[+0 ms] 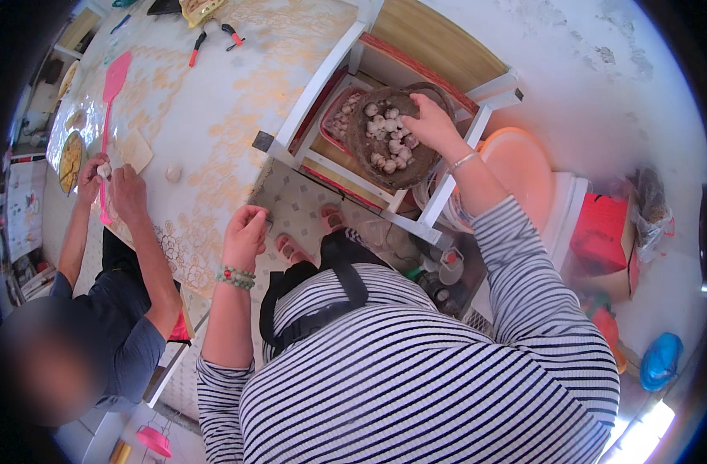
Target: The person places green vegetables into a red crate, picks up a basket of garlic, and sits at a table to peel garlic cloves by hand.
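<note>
My right hand (433, 124) is over the far right part of a round brown basket (362, 148), its thumb and fingers apart above the garlic bulbs (395, 130) lying inside. Nothing shows between those fingers. The basket rests on a white-framed wooden rack (324, 116), partly covering a red plastic container (333, 119) of smaller garlic pieces. My left hand (246, 232) hangs beside the table corner with its fingers curled in; no object is visible in it. One garlic bulb (173, 173) lies on the table (226, 116) beyond that hand.
At the left, another person's hands (118, 182) hold a garlic bulb (104, 169). A pink fly swatter (107, 104), two red-and-black handled tools (197, 49) and a bowl of yellow food (72, 162) are on the table. An orange basin (519, 174) stands right of the rack.
</note>
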Demonstrator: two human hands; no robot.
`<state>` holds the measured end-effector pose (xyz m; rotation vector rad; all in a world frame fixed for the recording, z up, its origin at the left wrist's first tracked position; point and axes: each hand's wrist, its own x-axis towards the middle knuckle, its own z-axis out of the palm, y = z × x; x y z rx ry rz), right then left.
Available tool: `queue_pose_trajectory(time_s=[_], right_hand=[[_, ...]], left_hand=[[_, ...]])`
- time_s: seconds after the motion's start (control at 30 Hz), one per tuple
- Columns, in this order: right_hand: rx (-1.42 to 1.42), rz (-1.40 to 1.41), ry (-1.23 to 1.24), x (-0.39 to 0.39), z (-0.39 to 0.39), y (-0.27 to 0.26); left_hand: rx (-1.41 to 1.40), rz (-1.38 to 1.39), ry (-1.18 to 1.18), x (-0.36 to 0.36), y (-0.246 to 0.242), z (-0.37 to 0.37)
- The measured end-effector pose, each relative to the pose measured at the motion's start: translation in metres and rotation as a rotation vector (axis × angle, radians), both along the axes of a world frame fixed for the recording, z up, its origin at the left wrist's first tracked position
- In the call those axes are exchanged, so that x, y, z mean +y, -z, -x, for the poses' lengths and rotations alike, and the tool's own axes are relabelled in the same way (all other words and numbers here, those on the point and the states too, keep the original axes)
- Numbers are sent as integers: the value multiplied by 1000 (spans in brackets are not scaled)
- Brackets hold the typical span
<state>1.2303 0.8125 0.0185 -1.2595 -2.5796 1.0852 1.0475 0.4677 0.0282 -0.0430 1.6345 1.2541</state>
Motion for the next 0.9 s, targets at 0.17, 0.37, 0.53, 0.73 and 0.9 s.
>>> queue_pose_trajectory(time_s=[0.17, 0.37, 0.53, 0.73, 0.9], right_hand=[[17, -584, 228, 18, -24, 5], [554, 746, 616, 36, -11, 16], [623, 955, 540, 23, 16, -13], [1011, 1048, 801, 18, 22, 19], [896, 1187, 743, 22, -2, 30]], left_hand=[[-3, -14, -77, 2, 0, -3], [12, -13, -87, 6, -1, -6], [30, -23, -109, -1, -6, -4], [35, -4, -120, -5, -5, -6], [28, 28, -137, -7, -1, -7]])
